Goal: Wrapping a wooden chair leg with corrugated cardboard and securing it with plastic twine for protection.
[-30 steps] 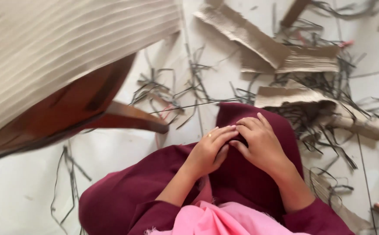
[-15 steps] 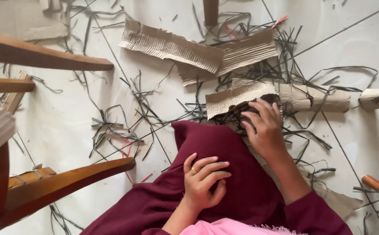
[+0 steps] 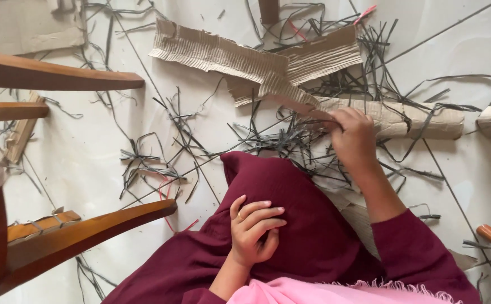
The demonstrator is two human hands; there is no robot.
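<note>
Corrugated brown cardboard strip (image 3: 290, 98), torn and ridged, is pinched in my right hand (image 3: 355, 138): fingers curled closed around its near end, thumb hidden from me, the strip running up and away from the fingertips toward the upper left, lifted off the floor at the held end as far as I can judge. Just beyond the knuckles lies a rolled tube of brown cardboard (image 3: 403, 121), flat on the pale tiled floor (image 3: 76, 163). Beneath and to the inner side of the right fingers, a tangle of thin dark grey strips (image 3: 279, 141) spreads over the tiles. Farther out past the fingertips, a second long piece of ridged brown cardboard (image 3: 211, 53) overlaps another piece. My left hand (image 3: 254, 228) holds nothing; its fingers are loosely bent, a ring on one, and rest on the maroon cloth over the knee (image 3: 290, 191), fingertips touching the fabric. Well apart from the left fingers, on their outer side, curved wooden chair legs (image 3: 82, 233) cross the view. A pink fringed cloth (image 3: 324, 293) lies below the wrist.
</note>
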